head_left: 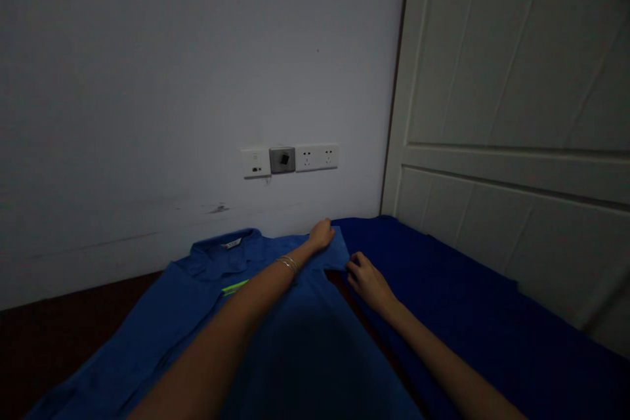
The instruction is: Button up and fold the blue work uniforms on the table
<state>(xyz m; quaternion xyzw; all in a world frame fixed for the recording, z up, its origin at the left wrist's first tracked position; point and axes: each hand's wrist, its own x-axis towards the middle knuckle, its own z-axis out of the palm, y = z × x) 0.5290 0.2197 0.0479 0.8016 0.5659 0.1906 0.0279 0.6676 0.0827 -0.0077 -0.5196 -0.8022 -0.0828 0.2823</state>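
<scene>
A blue collared shirt (305, 315) lies spread out, its collar by the wall with a small white label (231, 243) inside. A yellow-green strip (234, 288) shows on its chest, partly behind my left forearm. My left hand (321, 236) is closed on the upper edge of the shirt's short sleeve (336, 252); its fingertips are mostly hidden. At the lower corner of the same sleeve, my right hand (367, 279) pinches the hem between thumb and fingers. A thin bracelet circles my left wrist.
A darker blue cloth (443, 295) covers the surface on the right, beside a white panelled door or cabinet front (492, 111). Dark reddish-brown surface (73, 328) shows at left. Sockets (316, 157) and a grey switch plate (282, 160) are on the white wall (197, 79) ahead.
</scene>
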